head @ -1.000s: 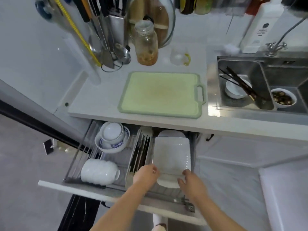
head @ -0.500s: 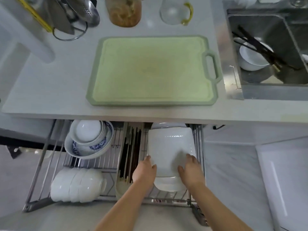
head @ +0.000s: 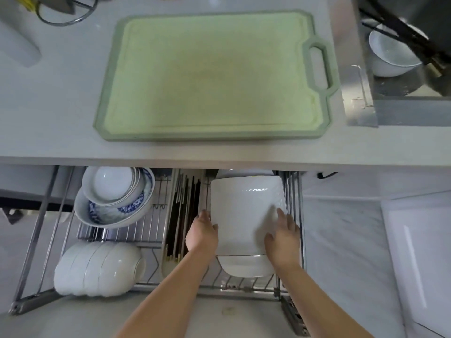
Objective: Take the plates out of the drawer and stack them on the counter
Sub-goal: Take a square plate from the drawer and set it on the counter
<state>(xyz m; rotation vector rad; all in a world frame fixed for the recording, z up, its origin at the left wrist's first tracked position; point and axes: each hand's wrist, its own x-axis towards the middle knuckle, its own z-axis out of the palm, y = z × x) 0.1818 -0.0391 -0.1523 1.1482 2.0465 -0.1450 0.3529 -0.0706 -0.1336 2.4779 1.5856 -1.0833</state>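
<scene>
Both hands are on the plates in the open drawer. The left hand clamps the left edge of the top plate: thumb hooked over the rim onto the face, the other fingers curled out of sight behind the edge. The right hand lies flatter against the right side, fingers extended and slightly spread up the plate's face, thumb angled inward across the lower part. Whether its fingertips wrap the far edge, I cannot tell.

That top plate is a glossy white rectangle with rounded corners, a faint embossed pattern along its right border and a glint of light near the top. It leans upright in the wire rack on the right side of the drawer. A rounder white plate peeks out below it, and another white rim shows just behind, under the counter lip.

Both forearms come up from the bottom of the view, bare, converging on the stack, wrists fairly straight.

Left of the plates, dark chopsticks lie in a narrow pale tray. Further left, blue-and-white bowls nest at a tilt, and a row of plain white bowls lies on its side, shiny and smooth, on chrome wire.

Up on the pale counter sits a matte green cutting board with a handle loop on its right. At the far right, a white bowl sits in the steel sink.
</scene>
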